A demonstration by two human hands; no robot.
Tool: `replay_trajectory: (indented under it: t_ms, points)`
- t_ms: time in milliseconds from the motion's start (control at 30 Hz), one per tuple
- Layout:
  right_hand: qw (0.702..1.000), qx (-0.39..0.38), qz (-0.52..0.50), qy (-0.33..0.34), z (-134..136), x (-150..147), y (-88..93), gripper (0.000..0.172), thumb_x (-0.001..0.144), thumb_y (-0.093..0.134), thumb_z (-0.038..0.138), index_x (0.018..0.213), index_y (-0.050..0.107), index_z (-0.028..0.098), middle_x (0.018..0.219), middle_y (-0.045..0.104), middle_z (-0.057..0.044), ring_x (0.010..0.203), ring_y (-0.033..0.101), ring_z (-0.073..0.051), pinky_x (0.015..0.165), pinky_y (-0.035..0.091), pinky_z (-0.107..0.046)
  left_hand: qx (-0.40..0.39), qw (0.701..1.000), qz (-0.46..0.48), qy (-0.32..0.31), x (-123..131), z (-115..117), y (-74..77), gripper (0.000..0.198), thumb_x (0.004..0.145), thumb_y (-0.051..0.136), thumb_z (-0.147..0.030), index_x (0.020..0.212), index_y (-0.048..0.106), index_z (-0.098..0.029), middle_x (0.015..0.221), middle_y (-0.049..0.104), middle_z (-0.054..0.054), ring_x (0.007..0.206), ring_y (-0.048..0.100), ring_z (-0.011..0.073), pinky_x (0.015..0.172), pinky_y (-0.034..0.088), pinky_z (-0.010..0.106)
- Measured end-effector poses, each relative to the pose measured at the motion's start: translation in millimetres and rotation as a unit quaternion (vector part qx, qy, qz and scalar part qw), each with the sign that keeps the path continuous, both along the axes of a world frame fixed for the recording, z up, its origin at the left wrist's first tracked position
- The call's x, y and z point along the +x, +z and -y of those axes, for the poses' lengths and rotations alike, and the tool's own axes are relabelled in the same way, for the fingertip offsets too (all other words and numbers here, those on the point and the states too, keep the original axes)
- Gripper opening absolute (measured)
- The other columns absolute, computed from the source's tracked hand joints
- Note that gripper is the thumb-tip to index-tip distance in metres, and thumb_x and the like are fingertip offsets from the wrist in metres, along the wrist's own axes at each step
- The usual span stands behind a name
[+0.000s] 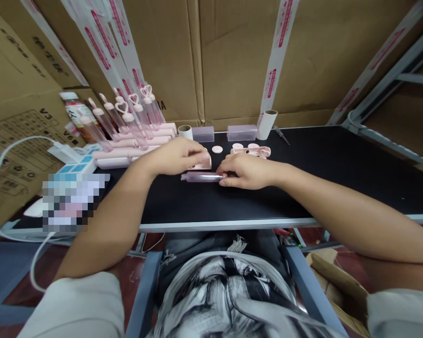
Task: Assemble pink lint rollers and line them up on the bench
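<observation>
A translucent pink tube [201, 177] lies level just above or on the black tabletop, its right end between the thumb and fingers of my right hand [245, 170]. My left hand [178, 157] is to the left and slightly behind, its fingers curled down onto a pale pink shell piece [206, 163] with a small dark dot; the fingers partly cover it. Behind my right hand rests another pink shell piece [259, 151], long and hollow. Small pink discs [217, 149] lie between and behind the hands.
At the left stand several clear tubes with pink heart-topped caps [129, 117] above pink cases [120, 154]. Lilac translucent blocks [242, 133], white cardboard rolls [267, 125] and a thin tool [281, 135] line the back. A power strip [79, 164] and blurred phone [74, 202] lie left.
</observation>
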State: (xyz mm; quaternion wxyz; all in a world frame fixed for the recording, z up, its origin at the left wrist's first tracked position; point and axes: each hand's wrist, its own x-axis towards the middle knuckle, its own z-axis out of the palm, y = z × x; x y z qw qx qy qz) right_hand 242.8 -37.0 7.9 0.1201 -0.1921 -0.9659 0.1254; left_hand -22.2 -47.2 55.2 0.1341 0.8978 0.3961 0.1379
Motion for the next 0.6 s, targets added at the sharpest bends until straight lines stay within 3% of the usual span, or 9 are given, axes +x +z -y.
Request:
replay_trajectory:
  t_ms: [133,267,367,467,600]
  points:
    - [0.999,0.048,0.025,0.003,0.3,-4.1,-9.4,0.019,0.102,0.068,0.032,0.091,0.076,0.018,0.092,0.074,-0.009,0.088,0.062,-0.025,0.085,0.043,-0.037,0.086,0.991,0.014,0.105,-18.7,-16.0,-2.8,0.034,0.100,0.059,-0.039,0.108,0.085,-0.019,0.103,0.085,0.007,0.091,0.075,0.0229,0.084,0.053,0.033]
    - [0.995,0.080,0.061,-0.028,0.2,-8.4,-15.2,0.017,0.101,0.070,0.030,0.094,0.077,0.017,0.095,0.076,-0.011,0.090,0.063,-0.026,0.083,0.042,-0.038,0.047,0.980,-0.133,0.143,-23.0,-25.3,-12.1,0.033,0.091,0.072,-0.040,0.117,0.085,-0.024,0.106,0.086,0.006,0.087,0.075,0.0235,0.075,0.049,0.032]
    - [0.993,0.093,0.069,-0.037,1.4,-9.9,-14.5,0.018,0.100,0.073,0.032,0.096,0.078,0.016,0.095,0.076,-0.011,0.090,0.065,-0.026,0.081,0.041,-0.037,0.033,0.963,-0.224,0.149,-15.1,-23.3,-18.5,0.035,0.086,0.079,-0.042,0.117,0.084,-0.026,0.108,0.086,0.006,0.087,0.075,0.0253,0.066,0.043,0.031]
    - [0.993,0.094,0.061,-0.026,1.5,-9.4,-11.8,0.028,0.100,0.075,0.044,0.099,0.080,0.016,0.097,0.077,-0.012,0.089,0.066,-0.026,0.080,0.042,-0.037,0.049,0.950,-0.270,0.151,-0.5,-18.7,-24.9,0.022,0.089,0.074,-0.035,0.106,0.084,-0.027,0.102,0.086,0.007,0.089,0.076,0.0267,0.062,0.040,0.031]
    - [0.995,0.092,0.015,-0.030,-1.3,-6.2,-8.5,0.038,0.101,0.072,0.051,0.106,0.081,0.014,0.103,0.078,-0.015,0.092,0.069,-0.028,0.081,0.044,-0.038,0.093,0.943,-0.271,0.167,17.3,-20.4,-34.5,0.025,0.096,0.064,-0.035,0.108,0.084,-0.024,0.103,0.084,0.012,0.092,0.078,0.0310,0.067,0.047,0.034]
